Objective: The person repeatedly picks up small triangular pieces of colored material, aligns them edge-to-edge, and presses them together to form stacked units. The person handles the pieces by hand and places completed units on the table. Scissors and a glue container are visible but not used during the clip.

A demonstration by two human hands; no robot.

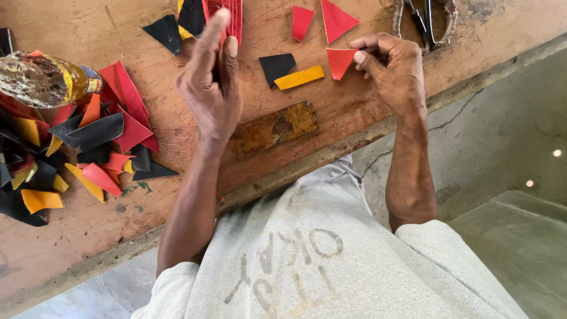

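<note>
Red triangle [341, 61] sits flat on the wooden surface [118, 29] toward its far side, right of centre, and the right hand [390, 68] pinches its right corner between thumb and curled fingers, closed on it, likely to keep it flat and steady. Two more red triangles [322, 19] lie just beyond it, apart from each other, laid out singly rather than heaped, so they read as sorted pieces. Just left of the held piece are a black patch [277, 65] and a yellow strip [299, 77], touching or nearly so, also flat. Left hand [211, 82] is raised over the middle of the surface, fingers drawn together around a ribbed red piece [233, 15] near the far edge; grip looks closed, but exact contact is partly hidden behind the fingers. More black and yellow offcuts [177, 20] lie just left of that hand. Loose heap of red, black, yellow and orange scraps [82, 147] is pushed to the left edge, well apart from the laid-out pieces, which keeps the middle free for handling. A clear bottle of yellowish liquid [41, 80] lies on its side on top of that heap. A metal tool [425, 20], probably shears, rests at the far right corner, within reach of the right hand but not touched. A worn yellowish patch [274, 127] marks the near edge.
</note>
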